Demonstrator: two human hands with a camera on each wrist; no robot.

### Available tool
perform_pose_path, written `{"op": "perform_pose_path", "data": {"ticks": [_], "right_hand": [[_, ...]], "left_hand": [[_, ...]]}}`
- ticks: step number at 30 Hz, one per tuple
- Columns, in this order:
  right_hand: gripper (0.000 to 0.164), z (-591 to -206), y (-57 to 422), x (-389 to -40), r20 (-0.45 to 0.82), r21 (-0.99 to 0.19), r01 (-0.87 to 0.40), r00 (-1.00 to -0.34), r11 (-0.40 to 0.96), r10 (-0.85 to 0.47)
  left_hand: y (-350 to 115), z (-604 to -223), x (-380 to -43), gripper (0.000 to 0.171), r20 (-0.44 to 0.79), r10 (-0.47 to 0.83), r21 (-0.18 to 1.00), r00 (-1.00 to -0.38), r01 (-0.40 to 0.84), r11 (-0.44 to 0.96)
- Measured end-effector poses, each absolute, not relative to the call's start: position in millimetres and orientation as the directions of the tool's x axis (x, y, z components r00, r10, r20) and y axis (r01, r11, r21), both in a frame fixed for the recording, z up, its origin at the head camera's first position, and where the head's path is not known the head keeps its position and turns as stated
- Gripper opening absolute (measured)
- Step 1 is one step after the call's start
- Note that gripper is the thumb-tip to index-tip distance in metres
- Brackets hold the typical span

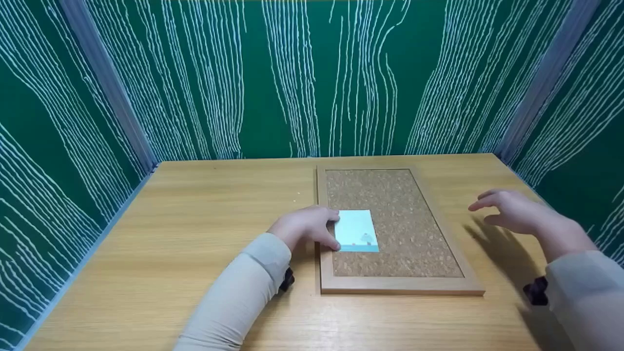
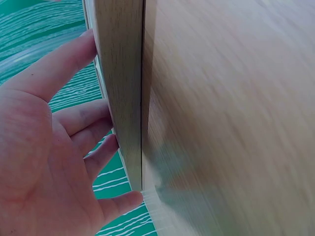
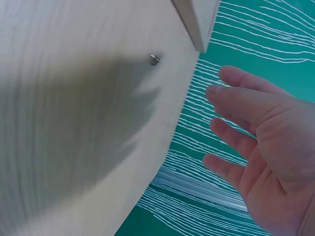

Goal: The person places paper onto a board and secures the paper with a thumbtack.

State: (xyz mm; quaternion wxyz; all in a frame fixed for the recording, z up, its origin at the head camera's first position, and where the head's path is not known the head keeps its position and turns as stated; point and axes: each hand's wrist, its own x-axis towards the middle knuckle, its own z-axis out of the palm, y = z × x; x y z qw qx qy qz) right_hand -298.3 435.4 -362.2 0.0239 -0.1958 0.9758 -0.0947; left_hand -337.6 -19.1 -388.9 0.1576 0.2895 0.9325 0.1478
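A pale note sheet [image 1: 353, 229] with a blue bottom strip and a small tree print lies flat on the cork board [image 1: 404, 209], near its left side. My left hand [image 1: 309, 225] reaches across the wooden frame, its thumb and fingertips spread along the sheet's left edge. In the left wrist view, those fingers [image 2: 74, 64] rest at the frame's side [image 2: 119, 73]. To the right of the board, my right hand [image 1: 516, 212] hovers over the table with fingers loosely bent and nothing in them. A small shiny metal piece, like a thumbtack [image 3: 154, 59], sits on the tabletop near it.
The wooden table [image 1: 195, 234] extends on both sides of the board. Green walls with white wavy lines [image 1: 278, 78] enclose its back and sides. A few tiny specks [image 1: 297, 196] show on the table left of the board.
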Motion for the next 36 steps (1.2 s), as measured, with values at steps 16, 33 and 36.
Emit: {"op": "perform_pose_path", "data": {"ticks": [16,33,36], "right_hand": [[0.033,-387.0,427.6,-312.6,-0.129,-0.24,-0.348,-0.914,0.906,-0.385],[0.026,-391.0,427.6,-309.2,-0.092,-0.202,-0.434,-0.884,0.878,-0.459],[0.026,-389.8,426.2,-307.5,-0.092,-0.208,-0.433,-0.884,0.877,-0.458]], "left_hand": [[-20.3,-389.1,-338.1,0.08,-0.215,0.578,0.382,-0.787,0.477,0.792],[-20.6,-385.8,-335.7,0.079,-0.211,0.589,0.353,-0.78,0.502,0.79],[-20.9,-385.0,-334.9,0.079,-0.212,0.585,0.359,-0.782,0.495,0.791]]}}
